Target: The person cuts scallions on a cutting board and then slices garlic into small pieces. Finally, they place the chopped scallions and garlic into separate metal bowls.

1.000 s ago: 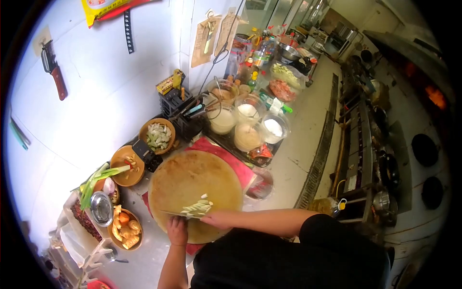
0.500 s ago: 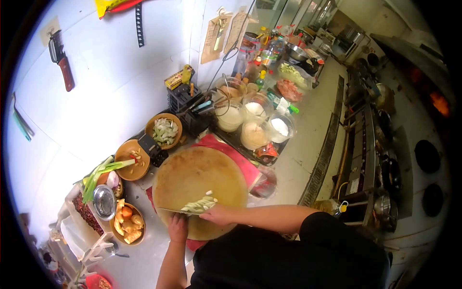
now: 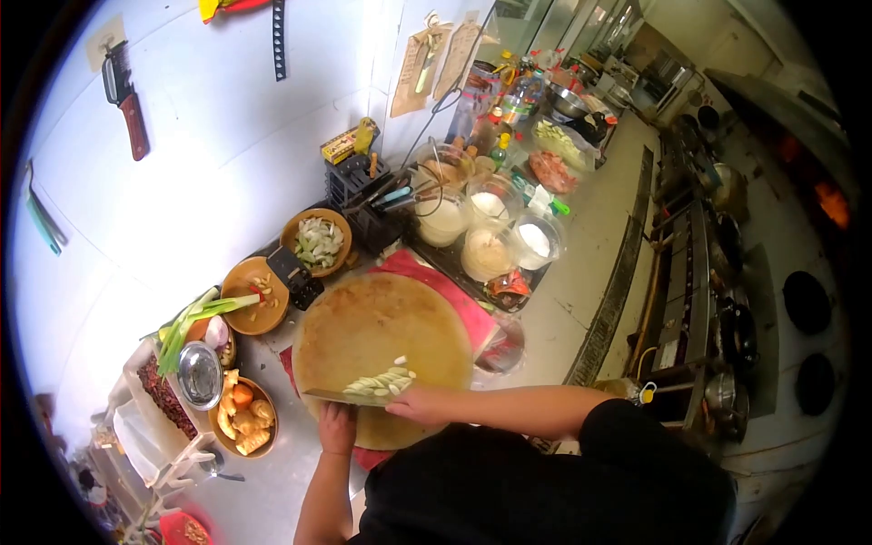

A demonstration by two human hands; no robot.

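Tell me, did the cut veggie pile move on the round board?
No. The veggie pile lies at the same spot by the round board's near edge, against the knife; only the view shifted.

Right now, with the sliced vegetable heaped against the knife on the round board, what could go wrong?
1. The right hand is touching the pale slices right beside the knife, so a finger could meet the blade's edge.
2. The left hand holds the knife low, close to the near rim of the chopping board. The slices are heaped loosely there, and some could slide off the board toward the person.
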